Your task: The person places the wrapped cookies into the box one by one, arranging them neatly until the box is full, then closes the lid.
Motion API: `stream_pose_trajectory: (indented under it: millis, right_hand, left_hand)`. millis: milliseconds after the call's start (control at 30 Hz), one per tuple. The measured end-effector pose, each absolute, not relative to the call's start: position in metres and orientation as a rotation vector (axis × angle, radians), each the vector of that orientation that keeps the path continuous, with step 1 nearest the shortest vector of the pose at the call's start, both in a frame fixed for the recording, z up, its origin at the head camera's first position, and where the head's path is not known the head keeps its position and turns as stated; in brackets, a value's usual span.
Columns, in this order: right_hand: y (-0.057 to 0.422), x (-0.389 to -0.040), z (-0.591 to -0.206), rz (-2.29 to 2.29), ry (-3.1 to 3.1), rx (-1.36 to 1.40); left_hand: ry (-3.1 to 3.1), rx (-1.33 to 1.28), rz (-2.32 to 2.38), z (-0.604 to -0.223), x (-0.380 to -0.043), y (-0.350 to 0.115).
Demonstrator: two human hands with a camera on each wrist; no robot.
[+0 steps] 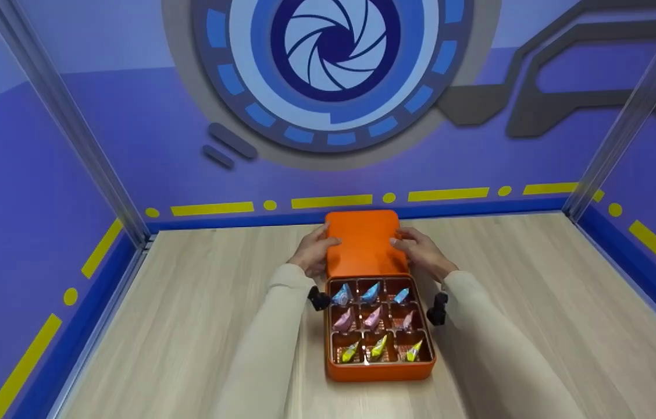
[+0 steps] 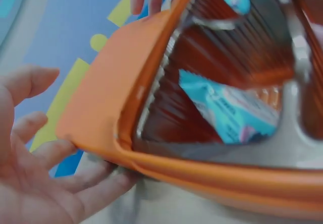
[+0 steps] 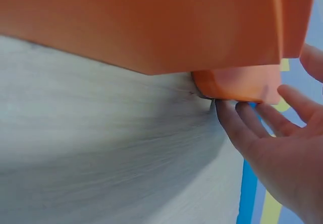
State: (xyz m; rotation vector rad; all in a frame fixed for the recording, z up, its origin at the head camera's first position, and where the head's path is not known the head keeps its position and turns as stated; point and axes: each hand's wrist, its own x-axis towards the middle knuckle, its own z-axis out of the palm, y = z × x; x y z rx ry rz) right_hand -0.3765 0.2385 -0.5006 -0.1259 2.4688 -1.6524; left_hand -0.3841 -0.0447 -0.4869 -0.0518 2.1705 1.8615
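An orange box [image 1: 380,373] sits on the table, its brown tray divided into compartments. Small twisted-wrapper candies lie in them: a far row of blue candies [image 1: 370,293], a middle row of pink candies [image 1: 373,318] and a near row of yellow-green candies [image 1: 379,347]. Behind the box is its flat orange lid [image 1: 364,247]. My left hand [image 1: 312,250] is at the lid's left edge, and my right hand [image 1: 424,253] at its right edge. The wrist views show fingers touching the lid's edge from below, with both thumbs apart from it.
The wooden table [image 1: 200,326] ends at a purple back wall [image 1: 130,145], close behind the lid. Metal posts [image 1: 89,151] stand at the back corners. Black wrist cameras [image 1: 320,298] flank the box on both sides.
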Motion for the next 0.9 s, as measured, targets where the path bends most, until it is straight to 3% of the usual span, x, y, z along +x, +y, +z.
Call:
stream_pose_trajectory:
  millis: [567,900]
  right_hand:
    - [0.255,-0.371,-0.471,-1.826,2.379,-0.331]
    - [0.261,-0.337,-0.461,-1.782,2.460,-0.401]
  left_hand:
    - [2.331,0.147,1.997,-0.453,-0.377,-0.054]
    - [2.283,0.241,1.958,-0.434,-0.352,-0.062]
